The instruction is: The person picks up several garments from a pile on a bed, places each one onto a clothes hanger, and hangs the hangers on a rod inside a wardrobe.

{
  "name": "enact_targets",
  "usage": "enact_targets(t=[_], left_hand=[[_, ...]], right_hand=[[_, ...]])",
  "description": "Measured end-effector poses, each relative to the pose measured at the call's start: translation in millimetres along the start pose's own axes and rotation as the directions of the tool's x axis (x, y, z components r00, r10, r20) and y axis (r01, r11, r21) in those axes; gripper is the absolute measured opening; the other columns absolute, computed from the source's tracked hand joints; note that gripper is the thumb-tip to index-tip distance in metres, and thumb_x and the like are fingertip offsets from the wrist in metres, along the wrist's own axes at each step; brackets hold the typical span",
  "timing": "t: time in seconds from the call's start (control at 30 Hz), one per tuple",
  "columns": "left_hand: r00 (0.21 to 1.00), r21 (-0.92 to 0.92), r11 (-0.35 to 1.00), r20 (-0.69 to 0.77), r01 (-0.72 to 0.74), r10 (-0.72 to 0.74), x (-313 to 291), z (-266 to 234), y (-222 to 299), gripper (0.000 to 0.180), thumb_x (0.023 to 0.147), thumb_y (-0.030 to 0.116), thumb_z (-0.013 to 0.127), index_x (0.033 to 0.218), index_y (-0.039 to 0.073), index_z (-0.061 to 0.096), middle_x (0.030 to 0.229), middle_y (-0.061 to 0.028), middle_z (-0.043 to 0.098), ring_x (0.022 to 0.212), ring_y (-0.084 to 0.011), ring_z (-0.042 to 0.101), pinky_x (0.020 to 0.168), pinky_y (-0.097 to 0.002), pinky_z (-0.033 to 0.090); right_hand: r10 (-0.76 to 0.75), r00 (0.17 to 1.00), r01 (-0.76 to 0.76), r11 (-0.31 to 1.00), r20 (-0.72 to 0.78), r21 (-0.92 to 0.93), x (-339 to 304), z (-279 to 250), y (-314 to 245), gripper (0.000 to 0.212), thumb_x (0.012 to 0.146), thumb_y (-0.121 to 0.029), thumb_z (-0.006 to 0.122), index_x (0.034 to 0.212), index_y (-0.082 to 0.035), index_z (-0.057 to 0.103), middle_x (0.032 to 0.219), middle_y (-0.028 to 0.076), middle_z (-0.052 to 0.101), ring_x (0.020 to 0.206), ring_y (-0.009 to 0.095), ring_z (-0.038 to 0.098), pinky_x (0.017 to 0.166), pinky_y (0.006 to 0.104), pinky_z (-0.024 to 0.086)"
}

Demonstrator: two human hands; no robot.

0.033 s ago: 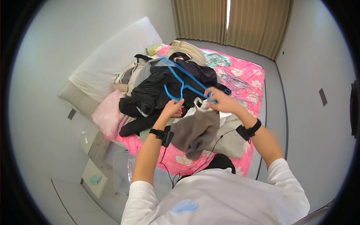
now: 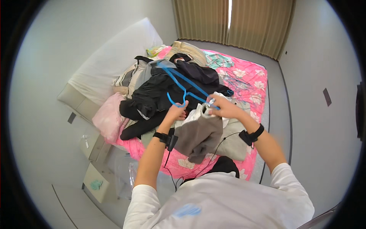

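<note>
In front of me my left hand (image 2: 177, 113) is closed on the hook of a blue clothes hanger (image 2: 195, 97). The hanger's long bar slants away over a heap of dark clothes (image 2: 152, 88). My right hand (image 2: 223, 106) is pinched at the hanger's near right end and at the edge of a brown-grey garment (image 2: 200, 133) with white at its opening. That garment hangs down from my right hand toward me, its lower part near the front of the bed. My right fingers partly hide where hanger and cloth meet.
A bed (image 2: 249, 86) with a pink flowered cover lies under the heap, with wire hangers (image 2: 238, 84) at its right. A pink pillow (image 2: 108, 116) is at the left, beside a bedside cabinet (image 2: 91, 147). Black cables (image 2: 172, 173) run from my wrist straps.
The hanger has tilted slightly, its far end shifting a little left and toward me. Both hands keep their holds.
</note>
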State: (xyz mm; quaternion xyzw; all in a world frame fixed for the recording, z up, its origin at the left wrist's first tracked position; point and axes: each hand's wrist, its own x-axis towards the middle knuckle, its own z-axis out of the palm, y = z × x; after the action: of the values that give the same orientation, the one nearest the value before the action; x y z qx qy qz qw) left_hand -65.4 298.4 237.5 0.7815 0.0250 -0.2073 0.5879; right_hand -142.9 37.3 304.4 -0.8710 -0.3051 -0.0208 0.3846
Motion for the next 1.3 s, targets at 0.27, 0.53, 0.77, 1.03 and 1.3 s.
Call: enact_targets(t=[0.27,0.53,0.77,1.03,1.3], left_hand=[[0.787,0.419,0.908,0.56,-0.001,-0.258,27.9,99.8,-67.6,0.078,0.079,0.059,0.064,0.13,0.003,0.046,0.109,-0.0128,0.059,0.094,-0.0222,0.062,0.08,-0.0402,0.055],[0.508,0.44,0.746,0.846,-0.5,-0.159,36.2,160.8,-106.9,0.048,0.08,0.012,0.05,0.128,0.01,0.054,0.077,-0.0089,0.059,0.063,-0.0191,0.057,0.053,-0.0337,0.046],[0.98,0.028,0.991,0.157,-0.129,0.123,66.7,71.3,-42.6,0.023,0.086,0.012,0.049,0.105,0.0,0.051,0.096,-0.0156,0.059,0.084,-0.025,0.063,0.066,-0.0381,0.059],[0.929,0.221,0.917,-0.092,-0.332,0.359,55.6,32.9,-65.4,0.032,0.092,0.023,0.045,0.114,0.001,0.051,0.1,-0.0207,0.062,0.096,-0.0316,0.061,0.079,-0.0384,0.047],[0.927,0.513,0.809,-0.063,-0.288,0.37,49.7,25.8,-92.6,0.037,0.092,0.026,0.046,0.116,-0.003,0.048,0.106,-0.0336,0.059,0.102,-0.0491,0.055,0.085,-0.0529,0.045]], right_hand=[[0.166,0.971,-0.191,0.972,0.173,0.137,-63.1,45.2,-1.8,0.026,0.082,-0.025,0.069,0.09,0.0,0.069,0.121,0.014,0.052,0.108,0.031,0.053,0.091,0.0383,0.043],[0.176,0.944,-0.238,0.949,0.279,0.207,-91.9,39.8,-11.1,0.028,0.084,-0.023,0.067,0.103,-0.003,0.067,0.125,0.015,0.052,0.109,0.032,0.053,0.094,0.0371,0.042],[0.426,0.903,-0.416,0.898,-0.053,0.143,-135.4,46.1,35.4,0.026,0.083,-0.021,0.066,0.099,-0.001,0.066,0.122,0.016,0.052,0.109,0.031,0.053,0.095,0.0366,0.041],[0.406,0.914,-0.369,0.825,0.007,0.428,-138.6,23.3,36.7,0.05,0.081,-0.008,0.057,0.131,-0.003,0.049,0.12,0.009,0.058,0.086,0.015,0.053,0.075,0.0263,0.044],[0.454,0.729,-0.681,0.408,0.512,0.608,-170.5,15.1,22.0,0.061,0.077,-0.003,0.05,0.138,-0.004,0.045,0.115,0.005,0.061,0.069,0.006,0.041,0.057,0.0197,0.035]])
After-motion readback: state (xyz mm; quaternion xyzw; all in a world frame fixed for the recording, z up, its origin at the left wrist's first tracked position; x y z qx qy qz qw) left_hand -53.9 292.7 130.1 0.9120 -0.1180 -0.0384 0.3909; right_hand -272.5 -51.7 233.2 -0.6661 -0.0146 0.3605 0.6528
